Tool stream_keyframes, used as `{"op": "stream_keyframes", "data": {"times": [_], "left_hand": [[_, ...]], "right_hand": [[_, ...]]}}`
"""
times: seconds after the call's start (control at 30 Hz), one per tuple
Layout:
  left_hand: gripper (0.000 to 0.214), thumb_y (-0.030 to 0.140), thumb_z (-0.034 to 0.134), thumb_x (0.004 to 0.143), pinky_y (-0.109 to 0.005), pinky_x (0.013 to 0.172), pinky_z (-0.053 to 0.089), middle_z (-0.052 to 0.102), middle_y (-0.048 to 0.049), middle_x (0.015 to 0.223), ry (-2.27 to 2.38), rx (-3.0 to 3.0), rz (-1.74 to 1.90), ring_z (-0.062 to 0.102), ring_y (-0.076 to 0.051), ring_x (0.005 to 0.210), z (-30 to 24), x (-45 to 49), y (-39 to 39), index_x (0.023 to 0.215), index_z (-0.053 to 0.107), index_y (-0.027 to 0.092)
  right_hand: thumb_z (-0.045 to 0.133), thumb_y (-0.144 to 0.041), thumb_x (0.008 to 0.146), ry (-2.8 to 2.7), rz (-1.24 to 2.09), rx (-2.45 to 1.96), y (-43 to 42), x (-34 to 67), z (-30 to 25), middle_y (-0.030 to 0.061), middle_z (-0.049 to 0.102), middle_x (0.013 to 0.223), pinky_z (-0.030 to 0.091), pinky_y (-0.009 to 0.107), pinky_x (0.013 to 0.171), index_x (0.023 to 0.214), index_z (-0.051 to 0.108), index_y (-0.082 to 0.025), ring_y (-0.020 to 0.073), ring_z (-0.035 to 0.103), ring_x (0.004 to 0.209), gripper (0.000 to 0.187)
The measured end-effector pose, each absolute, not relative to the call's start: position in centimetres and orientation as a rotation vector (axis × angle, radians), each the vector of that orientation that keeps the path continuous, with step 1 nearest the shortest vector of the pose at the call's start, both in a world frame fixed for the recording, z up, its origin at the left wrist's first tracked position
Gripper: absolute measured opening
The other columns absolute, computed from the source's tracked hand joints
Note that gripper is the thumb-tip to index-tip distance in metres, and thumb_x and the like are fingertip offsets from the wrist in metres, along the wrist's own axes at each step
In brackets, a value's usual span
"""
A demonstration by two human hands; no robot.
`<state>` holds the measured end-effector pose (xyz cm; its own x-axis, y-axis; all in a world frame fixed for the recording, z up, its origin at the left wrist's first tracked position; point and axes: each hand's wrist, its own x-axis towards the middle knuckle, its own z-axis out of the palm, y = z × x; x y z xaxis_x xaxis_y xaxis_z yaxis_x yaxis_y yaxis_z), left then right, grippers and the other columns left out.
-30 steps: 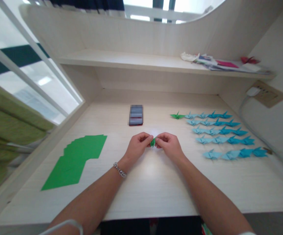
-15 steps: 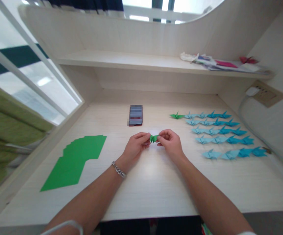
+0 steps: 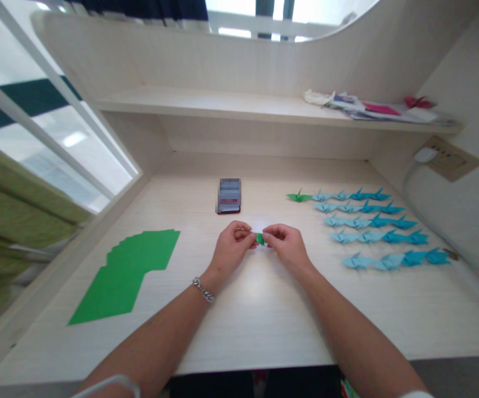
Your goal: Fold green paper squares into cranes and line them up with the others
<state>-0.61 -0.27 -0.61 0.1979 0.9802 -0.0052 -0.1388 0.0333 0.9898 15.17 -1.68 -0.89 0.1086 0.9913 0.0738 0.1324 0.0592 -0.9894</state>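
Note:
Between my two hands, over the middle of the desk, is a small green origami crane, partly hidden by fingers. My left hand pinches its left side between thumb and fingertips. On the right side, the thumb and index finger of my right hand are closed on it as well. A finished green paper crane stands farther back to the right, at the left end of the rear row. Several rows of light and darker blue paper cranes line the right of the desk.
Overlapping green paper sheets lie at the left. A phone rests behind my hands. Papers sit on the shelf above. A white cable hangs from the wall socket on the right.
My hands have come slightly closer together around the green crane, and my fingers have shifted on it. Less of the crane shows now. The things on the desk stay in place.

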Motion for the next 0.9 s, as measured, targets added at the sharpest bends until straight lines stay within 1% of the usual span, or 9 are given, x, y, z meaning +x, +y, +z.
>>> {"op": "stream_keyframes", "data": {"times": [0.1,0.23,0.43,0.6,0.77,0.9], "left_hand": [[0.029,0.029,0.069,0.07,-0.03,0.064,0.053,0.066,-0.0012,0.067,1.011,1.264,1.041,0.064,-0.015,0.061,-0.59,-0.78,-0.2,0.093,0.057,0.015],[0.021,0.034,0.062,0.076,-0.027,0.058,0.049,0.065,-0.0031,0.063,1.061,1.467,0.901,0.062,-0.015,0.057,-0.92,-0.96,-0.17,0.085,0.063,0.014],[0.026,0.041,0.055,0.081,-0.027,0.057,0.045,0.065,-0.0033,0.063,1.152,1.621,0.924,0.061,-0.016,0.058,-1.32,-1.06,-0.37,0.081,0.065,0.017],[0.027,0.043,0.055,0.081,-0.028,0.06,0.045,0.066,-0.0032,0.065,1.187,1.659,0.944,0.061,-0.017,0.061,-0.89,-1.08,-0.51,0.08,0.065,0.018],[0.026,0.042,0.056,0.079,-0.028,0.06,0.044,0.065,-0.0032,0.064,1.159,1.644,0.932,0.059,-0.017,0.06,-0.85,-1.08,-0.59,0.078,0.065,0.018],[0.024,0.04,0.056,0.08,-0.027,0.058,0.043,0.064,-0.0025,0.062,1.136,1.655,0.92,0.058,-0.016,0.058,-0.91,-1.07,-0.57,0.079,0.064,0.017]], "right_hand": [[0.066,-0.026,0.069,-1.311,0.985,-1.291,-1.8,15.2,-0.84,0.0032,0.065,0.072,0.048,0.028,0.061,0.084,0.067,-0.017,0.0153,0.059,0.064,0.017],[0.066,-0.024,0.07,-1.333,0.995,-1.263,-2.06,15.07,-0.47,0.0019,0.064,0.072,0.047,0.027,0.062,0.086,0.065,-0.018,0.0151,0.059,0.067,0.017],[0.064,-0.026,0.071,-1.352,0.962,-1.346,-1.97,15.21,-0.52,0.0022,0.064,0.073,0.046,0.027,0.063,0.088,0.063,-0.017,0.015,0.059,0.066,0.019],[0.058,-0.027,0.075,-1.534,0.845,-1.477,-2.01,15.45,-0.72,0.0006,0.063,0.07,0.04,0.025,0.059,0.081,0.063,-0.019,0.0142,0.055,0.062,0.011],[0.051,-0.029,0.079,-1.701,0.866,-1.505,-2.29,15.7,-0.23,-0.0022,0.058,0.061,0.032,0.024,0.053,0.071,0.06,-0.02,0.0131,0.048,0.057,0.014],[0.049,-0.025,0.079,-1.736,0.92,-1.472,-2.26,15.93,0.04,-0.0028,0.055,0.059,0.031,0.023,0.054,0.066,0.056,-0.02,0.0129,0.048,0.058,0.016]]}}
